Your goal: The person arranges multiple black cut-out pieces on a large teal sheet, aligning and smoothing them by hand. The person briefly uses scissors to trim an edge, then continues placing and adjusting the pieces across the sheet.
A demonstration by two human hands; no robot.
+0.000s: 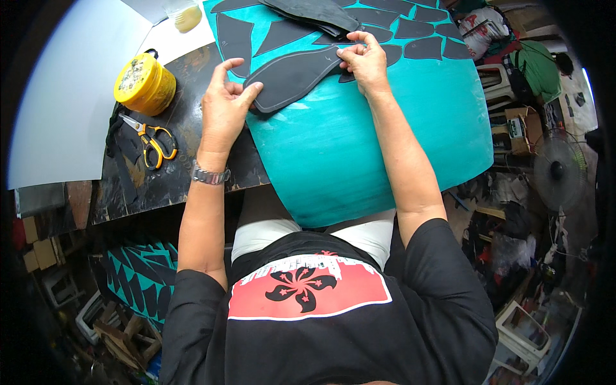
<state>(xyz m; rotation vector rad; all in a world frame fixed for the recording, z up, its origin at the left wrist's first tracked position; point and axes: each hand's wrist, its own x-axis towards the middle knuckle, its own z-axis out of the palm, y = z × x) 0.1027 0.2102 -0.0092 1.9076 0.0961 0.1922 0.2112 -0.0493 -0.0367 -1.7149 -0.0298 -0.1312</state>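
Note:
A black insole-shaped piece (289,81) with a pale line along its edge lies slantwise over the teal sheet (340,147). Its narrow end is pinched between the thumb and fingers of my right hand (366,64). My left hand (224,106) is at the wide end, thumb against the edge and index finger spread away from it. Just beyond, a stack of similar black pieces (314,14) rests on the sheet. Several flat black cut shapes (414,29) are laid out across the sheet's far part.
Left of my left hand, scissors (153,144) with yellow-and-black handles and a yellow tub (146,83) sit on the dark table (173,186). A white sheet (64,77) covers the far left. A fan (558,167) and a white stool (523,340) stand at the right.

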